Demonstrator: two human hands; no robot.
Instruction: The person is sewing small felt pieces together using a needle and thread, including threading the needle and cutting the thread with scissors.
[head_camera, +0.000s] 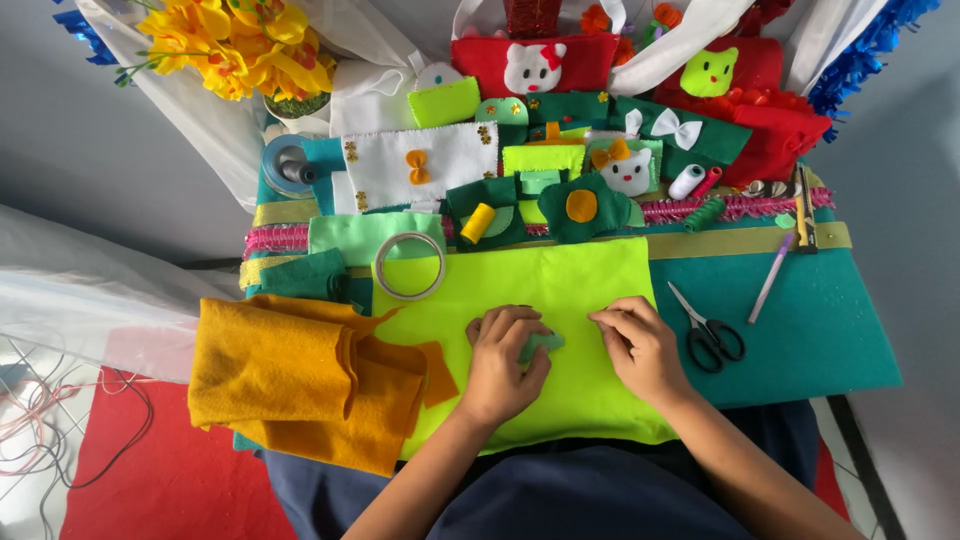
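My left hand rests on a lime green felt sheet and pinches a small green felt piece between its fingers. My right hand lies just to the right of that piece, fingers curled with the tips pressing on the lime sheet; it seems to hold nothing. The lime sheet lies on a teal felt board across my lap.
Folded mustard felt lies left of the hands. A tape ring sits at the lime sheet's top left. Black scissors, a purple pen and a cutter lie to the right. Felt crafts, thread spools and yellow flowers crowd the back.
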